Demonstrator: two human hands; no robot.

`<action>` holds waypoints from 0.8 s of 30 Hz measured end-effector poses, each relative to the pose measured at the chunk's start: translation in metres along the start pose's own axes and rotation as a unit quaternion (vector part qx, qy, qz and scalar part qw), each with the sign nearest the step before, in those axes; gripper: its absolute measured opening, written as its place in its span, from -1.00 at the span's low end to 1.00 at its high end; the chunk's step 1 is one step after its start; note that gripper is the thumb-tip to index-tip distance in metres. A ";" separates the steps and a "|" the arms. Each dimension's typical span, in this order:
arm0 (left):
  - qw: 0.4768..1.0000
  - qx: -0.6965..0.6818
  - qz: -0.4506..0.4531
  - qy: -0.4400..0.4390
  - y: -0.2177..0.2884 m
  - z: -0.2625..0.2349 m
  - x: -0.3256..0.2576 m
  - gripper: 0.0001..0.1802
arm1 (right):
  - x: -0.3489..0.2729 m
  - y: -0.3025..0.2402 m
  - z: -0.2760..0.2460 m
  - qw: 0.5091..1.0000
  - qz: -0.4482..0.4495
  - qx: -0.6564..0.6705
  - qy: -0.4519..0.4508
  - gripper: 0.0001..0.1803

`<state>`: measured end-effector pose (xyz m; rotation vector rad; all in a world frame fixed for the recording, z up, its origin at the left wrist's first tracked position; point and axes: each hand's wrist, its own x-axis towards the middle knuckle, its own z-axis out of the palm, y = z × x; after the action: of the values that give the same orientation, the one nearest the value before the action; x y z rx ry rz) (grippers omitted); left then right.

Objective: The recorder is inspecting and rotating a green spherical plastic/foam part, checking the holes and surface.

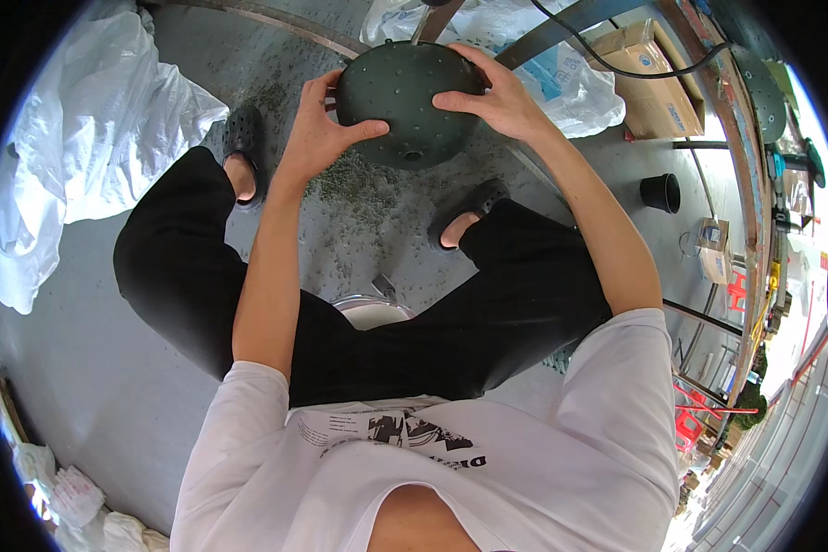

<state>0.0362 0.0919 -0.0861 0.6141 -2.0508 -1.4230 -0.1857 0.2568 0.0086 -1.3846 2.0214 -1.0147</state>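
Clamped on a dark green dome (405,78) from opposite sides, with left grip (316,133) and right grip (506,103). With left thumb (370,130) laid across the near face and left fingers (328,89) spread round the edge. With right thumb (453,101) flat on the upper face and right fingers (470,57) over the far right rim. Holding the dome up above the grey floor (110,304), beyond the lap, between the lines of both feet. Studded all over with small bumps, and pierced by a dark hole (414,155) at the near edge. Meeting a thin rod (419,33) at the far edge; impossible to tell whether joined to it.

Below, scattered over the floor: green bits (363,189). To either side, on the feet: left clog (244,133) and right clog (477,207), both dark. Nearer, between black trousers (368,363): a pale round object (373,315), partly hidden.

Behind the dome and to its right: a clear bag (575,92), then a carton (644,64) under a black cable (607,64). Farther right, on the floor: a black pot (660,193), lying near a smaller carton (714,248). At far left, bunched in folds: a white sheet (101,120).
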 end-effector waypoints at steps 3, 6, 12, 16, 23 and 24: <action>0.992 -0.089 -0.089 -0.026 0.011 -0.001 -0.001 0.09 | -0.001 0.002 0.003 1.000 0.019 0.014 -0.003 0.00; 0.997 -0.058 -0.055 -0.015 0.019 -0.005 0.001 0.10 | 0.000 0.005 0.004 0.999 0.036 0.034 -0.007 0.01; 0.998 -0.062 0.004 0.032 0.021 -0.002 0.004 0.09 | 0.009 0.012 0.005 1.000 -0.013 0.015 -0.001 0.05; 0.995 -0.092 -0.002 0.045 0.024 -0.003 0.005 0.09 | 0.013 0.013 0.008 1.000 -0.003 0.015 0.002 0.05; 0.991 -0.119 -0.017 0.054 0.024 -0.004 0.006 0.08 | 0.018 0.015 0.013 1.000 0.011 0.022 0.017 0.03; 0.990 -0.128 -0.014 0.056 0.024 -0.004 0.006 0.08 | 0.017 0.015 0.013 1.000 0.009 0.017 0.017 0.02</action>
<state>0.0330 0.0932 -0.0615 0.6009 -1.7431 -1.5965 -0.1915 0.2400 -0.0108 -1.3380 2.0272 -1.0675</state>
